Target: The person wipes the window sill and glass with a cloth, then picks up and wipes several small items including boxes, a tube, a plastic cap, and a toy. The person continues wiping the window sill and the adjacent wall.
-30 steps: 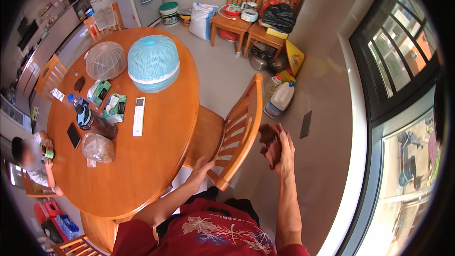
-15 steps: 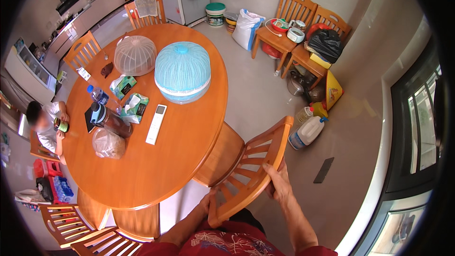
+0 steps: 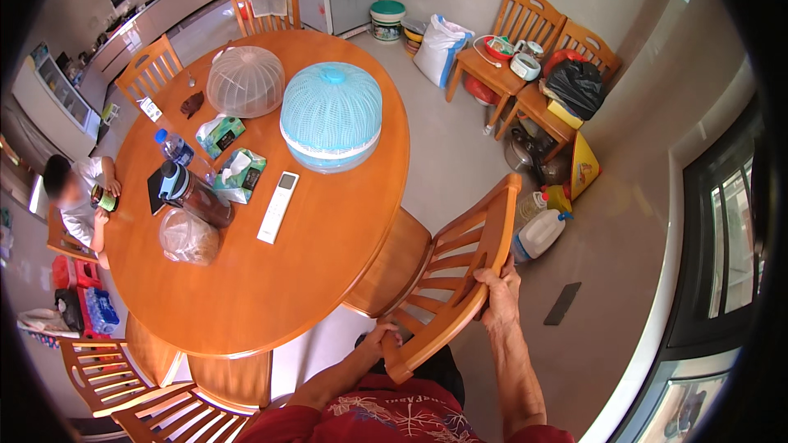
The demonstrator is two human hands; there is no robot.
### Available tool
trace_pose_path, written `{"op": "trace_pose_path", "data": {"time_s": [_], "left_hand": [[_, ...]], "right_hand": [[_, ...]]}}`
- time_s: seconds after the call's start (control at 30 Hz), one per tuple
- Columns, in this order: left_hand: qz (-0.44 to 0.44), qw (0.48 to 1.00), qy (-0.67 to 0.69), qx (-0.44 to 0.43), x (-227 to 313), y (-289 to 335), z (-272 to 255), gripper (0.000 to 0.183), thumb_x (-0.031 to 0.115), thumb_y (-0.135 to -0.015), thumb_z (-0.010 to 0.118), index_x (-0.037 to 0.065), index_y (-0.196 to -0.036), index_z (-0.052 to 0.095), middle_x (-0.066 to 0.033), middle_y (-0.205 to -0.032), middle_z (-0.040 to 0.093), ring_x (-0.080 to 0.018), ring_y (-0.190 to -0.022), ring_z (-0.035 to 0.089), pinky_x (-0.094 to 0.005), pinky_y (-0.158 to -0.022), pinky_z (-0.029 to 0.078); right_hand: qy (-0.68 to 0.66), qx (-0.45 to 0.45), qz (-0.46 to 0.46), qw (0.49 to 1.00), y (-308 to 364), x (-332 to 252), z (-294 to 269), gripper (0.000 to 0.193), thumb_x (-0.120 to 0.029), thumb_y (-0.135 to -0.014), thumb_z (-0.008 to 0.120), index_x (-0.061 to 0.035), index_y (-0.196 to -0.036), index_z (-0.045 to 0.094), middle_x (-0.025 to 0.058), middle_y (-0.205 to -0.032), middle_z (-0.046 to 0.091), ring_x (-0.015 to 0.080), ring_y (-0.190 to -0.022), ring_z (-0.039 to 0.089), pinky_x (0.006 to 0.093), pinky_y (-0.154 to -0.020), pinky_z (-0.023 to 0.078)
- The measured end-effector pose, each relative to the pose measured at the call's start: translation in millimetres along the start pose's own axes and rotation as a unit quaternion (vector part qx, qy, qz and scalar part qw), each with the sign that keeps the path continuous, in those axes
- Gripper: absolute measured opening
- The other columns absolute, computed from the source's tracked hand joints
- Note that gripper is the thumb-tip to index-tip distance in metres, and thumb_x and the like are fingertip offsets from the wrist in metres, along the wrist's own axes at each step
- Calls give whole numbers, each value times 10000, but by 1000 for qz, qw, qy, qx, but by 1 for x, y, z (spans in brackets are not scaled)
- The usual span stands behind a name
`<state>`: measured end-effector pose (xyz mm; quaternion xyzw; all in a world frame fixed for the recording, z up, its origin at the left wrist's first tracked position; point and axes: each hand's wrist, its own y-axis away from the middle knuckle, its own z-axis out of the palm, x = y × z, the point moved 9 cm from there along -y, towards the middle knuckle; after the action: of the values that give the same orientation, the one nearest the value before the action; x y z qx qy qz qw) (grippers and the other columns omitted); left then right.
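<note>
Held chair: the wooden chair (image 3: 458, 313) stands at the right near side of the round tabletop (image 3: 279, 299), its seat partly under the edge.
Clear jar: the squat plastic jar (image 3: 190, 238) at the near left holds a pale brownish mass, too indistinct to name.
Bottles: a dark tumbler (image 3: 199, 198) leans in view beside the jar, contents unclear; a blue-capped bottle (image 3: 176, 149) is just beyond it.
Tissue boxes: the nearer green box (image 3: 246, 184) has white tissue poking out of its top; a second green box (image 3: 223, 139) lies farther off.
Food covers: a blue mesh dome (image 3: 332, 119) at the far right and a grey see-through dome (image 3: 245, 82) to its left; what they cover cannot be told.
Red bowl: on a far chair, the bowl (image 3: 497, 49) contains something green.
Left grip (image 3: 382, 343): curled closed around the near end of the backrest, forearm slanting up to the right.
Right grip (image 3: 502, 289): closed on the top rail farther along, thumb over the wood, forearm rising steeply.
</note>
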<state>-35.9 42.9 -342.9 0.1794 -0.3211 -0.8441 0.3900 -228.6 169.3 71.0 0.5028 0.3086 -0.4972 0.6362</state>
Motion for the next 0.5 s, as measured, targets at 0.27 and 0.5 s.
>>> {"op": "trace_pose_path", "data": {"time_s": [0.27, 0.5], "left_hand": [[294, 938, -173, 65, 46, 48, 169, 203, 164, -793, 630, 11, -912, 567, -132, -779, 610, -275, -706, 609, -375, -694, 529], [82, 987, 13, -135, 56, -51, 215, 308, 207, -852, 552, 5, -1081, 591, -162, -944, 653, -248, -814, 655, -322, -736, 540]], "right_hand": [[46, -45, 15, 998, -96, -35, -2, 570, 24, -702, 615, -16, -1239, 428, 121, -954, 550, 221, -762, 573, 394, -640, 533], [36, -136, 34, 990, -195, -76, 24, 438, 36, -716, 630, -26, -1099, 429, 77, -820, 500, 205, -662, 549, 355, -541, 506]]}}
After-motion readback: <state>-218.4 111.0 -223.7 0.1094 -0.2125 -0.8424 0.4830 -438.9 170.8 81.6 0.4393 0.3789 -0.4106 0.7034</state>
